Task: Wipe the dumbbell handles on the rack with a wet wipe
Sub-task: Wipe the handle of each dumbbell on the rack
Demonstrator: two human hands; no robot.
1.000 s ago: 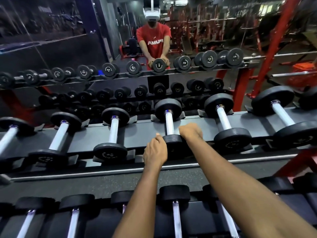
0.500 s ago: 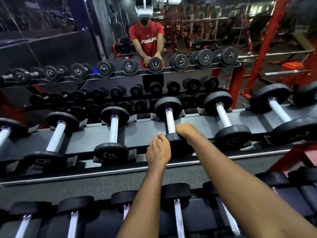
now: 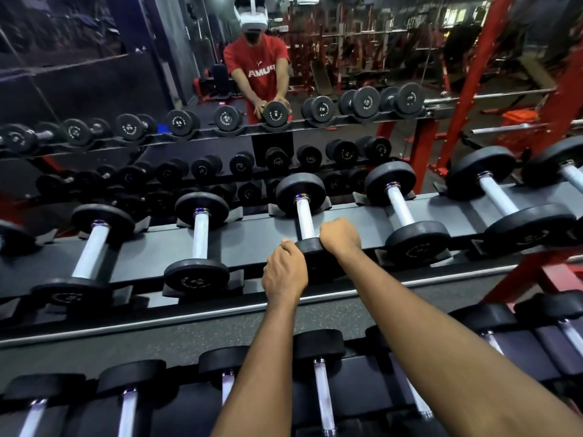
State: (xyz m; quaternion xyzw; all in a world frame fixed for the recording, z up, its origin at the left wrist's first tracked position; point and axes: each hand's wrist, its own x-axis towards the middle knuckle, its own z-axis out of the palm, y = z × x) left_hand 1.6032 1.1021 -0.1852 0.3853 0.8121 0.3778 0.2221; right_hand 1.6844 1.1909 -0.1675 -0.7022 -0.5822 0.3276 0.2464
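A dumbbell with black round heads and a silver handle [image 3: 304, 219] lies on the grey top shelf of the rack [image 3: 252, 244], pointing away from me. My left hand [image 3: 284, 274] curls round the left side of its near head [image 3: 310, 246]. My right hand [image 3: 341, 236] curls round the right side of the same head. No wet wipe shows in either hand. Similar dumbbells lie on both sides, one to the left [image 3: 199, 236] and one to the right [image 3: 402, 212].
A lower shelf holds a row of dumbbells [image 3: 318, 345] under my forearms. A mirror [image 3: 94, 74] behind the rack reflects the dumbbells and a person in a red shirt. Red steel rack legs [image 3: 536, 272] stand at the right.
Both hands stay on the near head of the same dumbbell. The view has shifted slightly; the right hand sits a little further over the head.
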